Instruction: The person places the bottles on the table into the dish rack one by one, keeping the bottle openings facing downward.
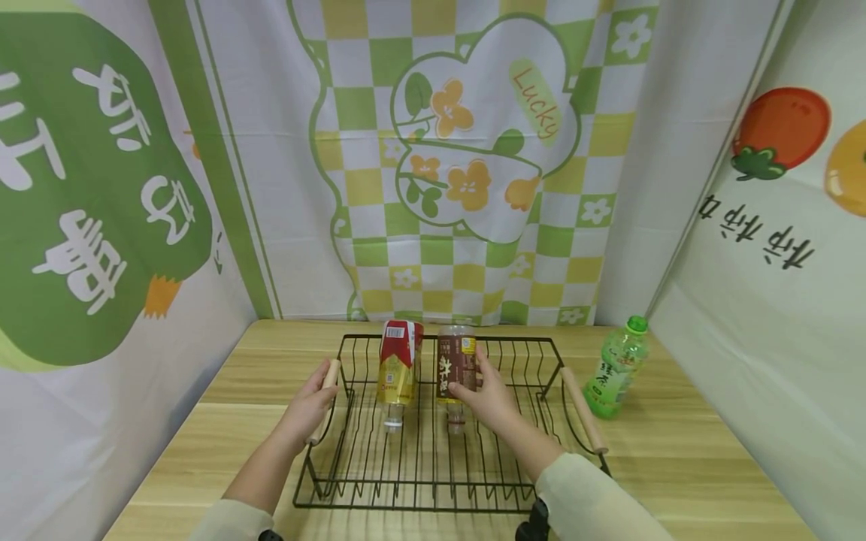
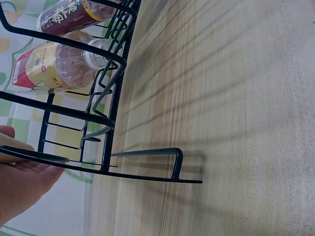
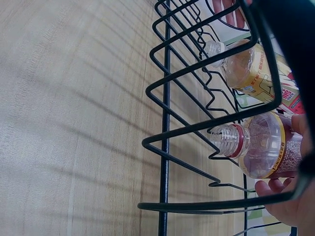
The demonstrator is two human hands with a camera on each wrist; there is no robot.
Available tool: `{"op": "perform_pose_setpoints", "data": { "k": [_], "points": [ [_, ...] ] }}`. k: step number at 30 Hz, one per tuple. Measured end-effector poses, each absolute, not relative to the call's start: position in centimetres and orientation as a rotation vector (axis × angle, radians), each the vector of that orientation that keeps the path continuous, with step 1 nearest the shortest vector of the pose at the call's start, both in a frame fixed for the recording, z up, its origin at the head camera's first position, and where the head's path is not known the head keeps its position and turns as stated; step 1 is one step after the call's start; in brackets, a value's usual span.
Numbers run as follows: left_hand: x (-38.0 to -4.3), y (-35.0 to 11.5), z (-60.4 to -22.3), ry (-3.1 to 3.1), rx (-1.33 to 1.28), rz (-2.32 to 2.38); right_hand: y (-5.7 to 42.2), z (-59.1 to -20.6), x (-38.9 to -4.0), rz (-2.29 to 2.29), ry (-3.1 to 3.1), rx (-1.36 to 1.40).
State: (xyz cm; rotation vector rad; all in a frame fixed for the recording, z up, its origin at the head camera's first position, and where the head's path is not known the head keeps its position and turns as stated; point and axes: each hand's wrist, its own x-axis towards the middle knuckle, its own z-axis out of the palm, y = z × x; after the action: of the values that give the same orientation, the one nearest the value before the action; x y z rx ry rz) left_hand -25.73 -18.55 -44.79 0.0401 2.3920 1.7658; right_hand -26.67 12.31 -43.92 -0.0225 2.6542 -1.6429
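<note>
A black wire dish rack (image 1: 433, 485) with wooden handles stands on the table. My right hand (image 1: 492, 394) grips a clear plastic bottle with a dark maroon label (image 1: 446, 368), neck down inside the rack. In the right wrist view the neck of this maroon-label bottle (image 3: 263, 145) has no cap, and fingers (image 3: 278, 196) curl round its body. Left of it, a red and yellow labelled bottle (image 1: 398, 368) also sits neck down among the wires. My left hand (image 1: 307, 409) holds the rack's left wooden handle (image 1: 331, 376); the left wrist view shows that hand (image 2: 24, 184) at the edge.
A green bottle with a green cap (image 1: 616, 368) stands upright on the table right of the rack, near the right wooden handle (image 1: 583, 409). The wooden table (image 1: 230, 436) meets printed cloth curtains (image 1: 473, 285) at the back and on both sides.
</note>
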Motion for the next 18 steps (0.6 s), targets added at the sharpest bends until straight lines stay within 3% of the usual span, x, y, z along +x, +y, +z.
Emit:
{"op": "perform_pose_setpoints", "data": {
  "k": [18],
  "points": [
    [-26.0, -18.7, -45.1, 2.380, 0.047, 1.785, 13.0, -42.4, -27.0, -1.794, 2.621, 0.058]
  ]
}}
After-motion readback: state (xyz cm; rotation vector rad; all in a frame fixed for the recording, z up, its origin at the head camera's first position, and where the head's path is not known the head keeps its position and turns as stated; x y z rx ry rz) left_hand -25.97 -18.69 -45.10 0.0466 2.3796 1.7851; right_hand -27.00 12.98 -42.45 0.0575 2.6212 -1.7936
